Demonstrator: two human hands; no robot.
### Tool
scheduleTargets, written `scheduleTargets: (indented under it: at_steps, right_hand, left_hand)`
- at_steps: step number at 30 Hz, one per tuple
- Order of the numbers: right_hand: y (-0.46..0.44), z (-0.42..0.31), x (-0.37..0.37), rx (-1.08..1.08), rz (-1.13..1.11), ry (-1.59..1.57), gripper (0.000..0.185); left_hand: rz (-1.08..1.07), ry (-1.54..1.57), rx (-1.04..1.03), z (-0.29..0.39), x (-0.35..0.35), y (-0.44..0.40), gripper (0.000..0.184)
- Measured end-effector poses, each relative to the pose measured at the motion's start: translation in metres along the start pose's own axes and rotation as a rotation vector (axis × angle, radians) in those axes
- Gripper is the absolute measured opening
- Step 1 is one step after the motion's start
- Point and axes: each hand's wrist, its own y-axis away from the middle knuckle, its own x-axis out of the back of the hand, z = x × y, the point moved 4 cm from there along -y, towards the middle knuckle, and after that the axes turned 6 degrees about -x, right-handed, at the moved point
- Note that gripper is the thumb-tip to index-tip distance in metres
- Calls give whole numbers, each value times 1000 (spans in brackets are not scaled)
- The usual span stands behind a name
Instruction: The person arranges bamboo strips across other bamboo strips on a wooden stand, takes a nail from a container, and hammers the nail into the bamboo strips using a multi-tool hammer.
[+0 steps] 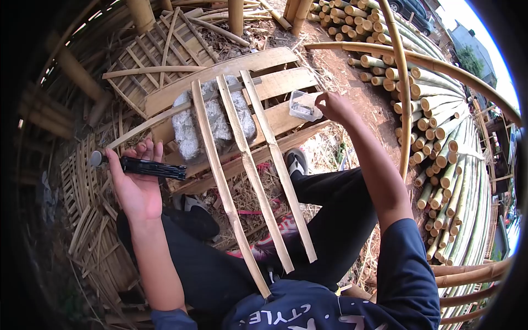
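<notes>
My left hand [140, 187] is palm up at the left, its fingers curled round the black-wrapped handle of a hammer [151, 167], whose round metal head points left. On the right, my right hand [334, 107] has its fingers bent at the rim of a clear plastic container [304, 105]; small bits lie inside, too small to name. What its fingertips hold, if anything, is hidden. Three split bamboo strips [243, 144] run side by side from a grey stone block [190, 132] towards my lap. A crosswise strip [148, 124] passes under their far ends.
The block rests on a low bench of wooden planks [209, 71]. Beyond it lies a slatted bamboo panel [144, 60]. Cut bamboo poles [440, 132] are stacked at the right, behind a curved bamboo pole [404, 93]. Shavings cover the ground around my feet.
</notes>
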Motion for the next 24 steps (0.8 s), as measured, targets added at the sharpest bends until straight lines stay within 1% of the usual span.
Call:
scheduleTargets:
  at_steps: [1,4,7,10,11,14,18,21,24]
  right_hand:
    - [-2,1,-3,18,11,27,19]
    - [1,-6,-2,-88,-21,83,21]
    - [3,-10,-7,-134,-56,129,24]
    - [-11,-3,-32,-149,-90,143,27]
    - [-13,0,-36,-177,-64,139,30]
    - [-6,-11,-26,-220,-59,146,30]
    - [-15,-3,-34,-275,-100,92,32]
    - [-8,-9,-24,-281,-111,-17,27]
    - [-21,2,-39,-224,-131,-74,28]
  left_hand:
    - [38,-40,-9,-1,-4,2,50]
    - [-63,-56,-2,-5,-1,2,45]
    - [-62,-79,-9,-8,-6,4,46]
    - [-26,-96,-18,-9,-4,3,50]
    - [-16,-104,-19,-9,-5,4,50]
    - [-39,-112,-24,-10,-1,4,50]
    - [-23,-123,-14,-11,-2,6,49]
    - [-33,-134,-9,-11,-3,7,46]
    - [-48,-137,-15,-12,-1,5,47]
